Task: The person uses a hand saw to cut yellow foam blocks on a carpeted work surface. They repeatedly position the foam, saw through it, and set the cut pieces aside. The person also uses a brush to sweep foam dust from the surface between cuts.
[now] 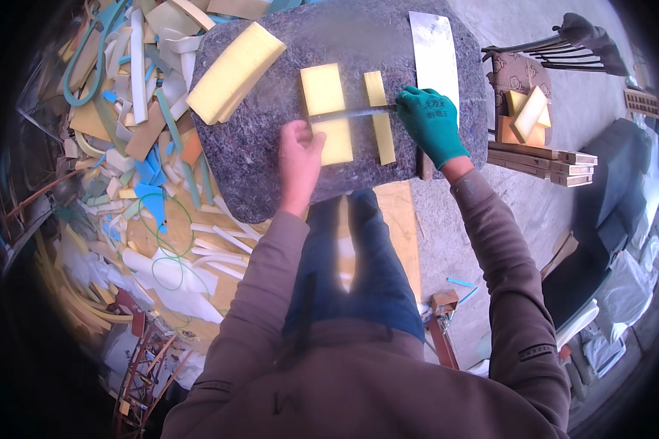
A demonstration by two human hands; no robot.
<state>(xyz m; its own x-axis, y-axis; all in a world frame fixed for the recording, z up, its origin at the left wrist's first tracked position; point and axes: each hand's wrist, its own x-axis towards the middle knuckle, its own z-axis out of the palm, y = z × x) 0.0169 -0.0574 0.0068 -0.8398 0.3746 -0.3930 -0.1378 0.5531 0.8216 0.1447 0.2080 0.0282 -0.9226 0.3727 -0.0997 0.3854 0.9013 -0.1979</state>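
A yellow foam block (pixel 324 86) lies on a dark, fuzzy grey work surface (pixel 260 164), beside a narrower yellow foam strip (pixel 383 135). Across both runs a long, thin dark blade (pixel 355 113), which looks like a knife. My right hand (pixel 428 121), in a green glove, is closed round the blade's right end. My left hand (pixel 301 150) is bare, its fingers bent and its thumb against the block's left edge, close to the blade's far tip. The fingers' exact grip on the foam is partly hidden.
Thick yellow foam pieces (pixel 236 72) lie at the surface's left. A pale metallic sheet (pixel 435 55) lies at its right. Many foam scraps (pixel 135 135) cover the floor to the left. Stacked wooden boards (pixel 545 162) and more foam pieces (pixel 527 117) stand to the right.
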